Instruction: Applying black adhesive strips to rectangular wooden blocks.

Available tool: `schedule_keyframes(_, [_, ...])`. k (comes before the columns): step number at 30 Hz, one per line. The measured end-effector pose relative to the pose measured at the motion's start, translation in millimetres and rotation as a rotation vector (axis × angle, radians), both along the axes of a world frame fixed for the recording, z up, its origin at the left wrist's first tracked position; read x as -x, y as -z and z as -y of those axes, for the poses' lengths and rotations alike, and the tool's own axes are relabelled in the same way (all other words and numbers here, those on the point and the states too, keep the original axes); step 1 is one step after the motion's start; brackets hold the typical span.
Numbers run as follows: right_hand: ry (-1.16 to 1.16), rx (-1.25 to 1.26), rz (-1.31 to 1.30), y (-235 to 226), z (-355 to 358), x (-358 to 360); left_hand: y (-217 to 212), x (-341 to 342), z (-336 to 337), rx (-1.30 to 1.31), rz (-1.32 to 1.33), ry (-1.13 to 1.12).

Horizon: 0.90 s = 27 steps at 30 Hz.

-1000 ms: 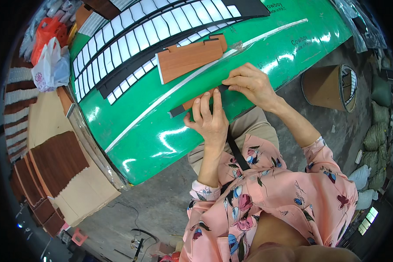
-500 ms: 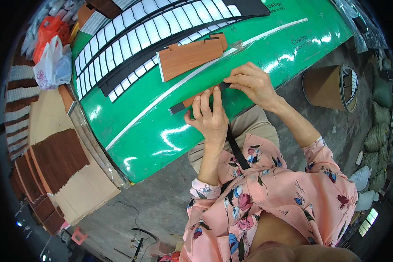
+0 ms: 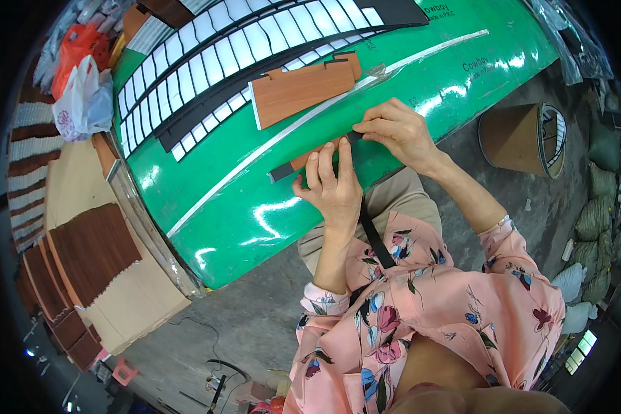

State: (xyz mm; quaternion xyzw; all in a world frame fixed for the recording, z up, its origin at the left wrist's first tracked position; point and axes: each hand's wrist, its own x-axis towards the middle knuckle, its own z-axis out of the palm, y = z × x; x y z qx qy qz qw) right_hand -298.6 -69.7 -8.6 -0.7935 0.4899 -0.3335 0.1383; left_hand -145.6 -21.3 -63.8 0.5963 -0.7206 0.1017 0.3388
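strip [image 3: 307, 160] of narrow board, brown along its middle with black showing at both ends, lies on a glossy green table cover [image 3: 231, 248], on the near side of a pale tape line [image 3: 438, 54]. from where i stand, hardly anything differs from half a second ago: both hands keep their places and the strip keeps its slant, roughly alongside the line. the right hand [image 3: 397, 136] pinches one black end between thumb and fingers. the left hand [image 3: 332, 193] is not closed; its fingers are spread, their tips resting on the brown middle, and the other black end juts out past them. just beyond the line lies a smooth wood-toned panel [image 3: 300, 95] with a notched far edge. farther past the line, curved black sheets [image 3: 272, 41] overlap, bearing rows of white rectangles. on the line's near side, pink sleeves [image 3: 507, 245] carry a flower print.
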Motion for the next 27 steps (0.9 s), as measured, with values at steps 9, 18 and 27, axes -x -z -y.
schedule_keyframes(9, [-0.066, -0.149, 0.106, 5, -2, 17, 0, 2, -3, -0.001, 0.011, 0.005])
schedule_keyframes(18, [0.002, -0.305, 0.217, 18, -13, 23, -2, 4, 0, 0.025, 0.030, -0.030])
schedule_keyframes(27, [0.057, 0.287, -0.180, 21, -26, 11, -13, 6, -3, 0.002, 0.125, -0.017])
